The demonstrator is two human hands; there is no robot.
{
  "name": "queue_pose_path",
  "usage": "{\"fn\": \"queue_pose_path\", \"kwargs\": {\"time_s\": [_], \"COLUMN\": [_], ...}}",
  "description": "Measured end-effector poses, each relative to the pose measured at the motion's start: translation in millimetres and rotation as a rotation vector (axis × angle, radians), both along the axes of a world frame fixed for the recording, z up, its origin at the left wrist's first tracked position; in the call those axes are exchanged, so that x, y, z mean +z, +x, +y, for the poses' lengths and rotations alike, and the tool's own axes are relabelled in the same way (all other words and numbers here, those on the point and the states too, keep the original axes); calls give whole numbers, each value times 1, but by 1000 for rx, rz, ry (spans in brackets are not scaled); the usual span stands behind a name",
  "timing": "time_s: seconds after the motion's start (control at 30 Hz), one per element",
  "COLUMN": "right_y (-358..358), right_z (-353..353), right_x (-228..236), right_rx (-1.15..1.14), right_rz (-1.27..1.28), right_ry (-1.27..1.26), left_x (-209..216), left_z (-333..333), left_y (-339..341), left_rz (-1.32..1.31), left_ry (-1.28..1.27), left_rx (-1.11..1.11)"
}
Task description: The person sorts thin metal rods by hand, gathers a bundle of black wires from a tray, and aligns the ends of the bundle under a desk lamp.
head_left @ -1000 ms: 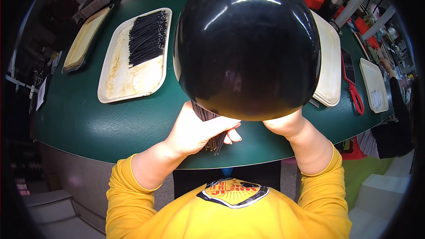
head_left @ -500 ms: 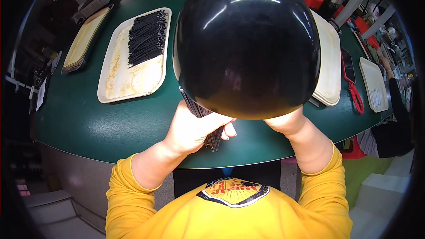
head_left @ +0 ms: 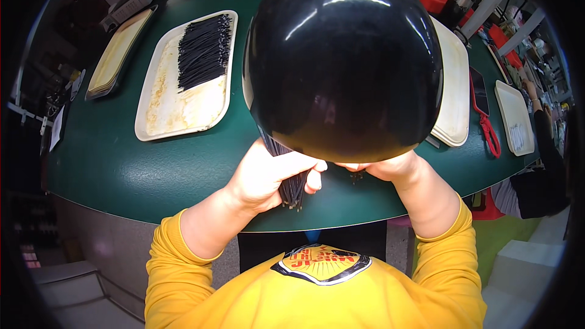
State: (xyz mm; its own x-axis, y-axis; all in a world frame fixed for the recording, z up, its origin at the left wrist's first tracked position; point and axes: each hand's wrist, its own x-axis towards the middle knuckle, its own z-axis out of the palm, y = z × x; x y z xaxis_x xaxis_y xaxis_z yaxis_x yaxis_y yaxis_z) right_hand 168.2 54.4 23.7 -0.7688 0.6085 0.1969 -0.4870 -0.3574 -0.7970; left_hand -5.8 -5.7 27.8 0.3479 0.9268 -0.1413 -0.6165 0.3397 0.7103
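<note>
My left hand [head_left: 259,173] is closed around a bundle of thin black wires [head_left: 292,192], whose lower ends poke out below the fingers near the table edge. The bundle's upper part runs up under a large glossy black lamp shade [head_left: 344,73]. To the right, my right hand [head_left: 390,167] has its fingers curled and partly hidden by the shade. A few dark wire ends [head_left: 357,176] show just below those fingers. Beyond my left hand, a cream tray [head_left: 155,123] holds a neat row of similar black wires [head_left: 204,55].
The shade covers the middle of the green table [head_left: 177,176]. Stacked cream trays [head_left: 454,109] stand right of it, beside a phone [head_left: 479,91] with a red strap [head_left: 489,137]. Another tray [head_left: 515,119] lies farther right, near another person's dark sleeve [head_left: 544,146]. More trays [head_left: 116,55] lie far left.
My right hand has shifted slightly left, toward my left hand, and dark wire ends now show below its fingers. My left hand still grips the bundle, its lower ends slightly moved.
</note>
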Motion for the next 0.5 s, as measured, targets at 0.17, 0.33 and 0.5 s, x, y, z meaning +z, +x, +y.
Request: {"fn": "queue_pose_path", "kwargs": {"time_s": [0.17,0.33,0.5], "right_y": [-9,-6,-5], "right_z": [-4,-7,-7], "right_x": [18,3,4], "right_rx": [-287,-401,-486], "right_rz": [-184,-193,-72], "right_ry": [359,511,232], "left_x": [7,11,12], "left_z": [-3,-1,-3], "left_y": [6,4,5], "left_rz": [20,136,189], "left_ry": [-83,79,26], "left_rx": [-40,-50,6]}}
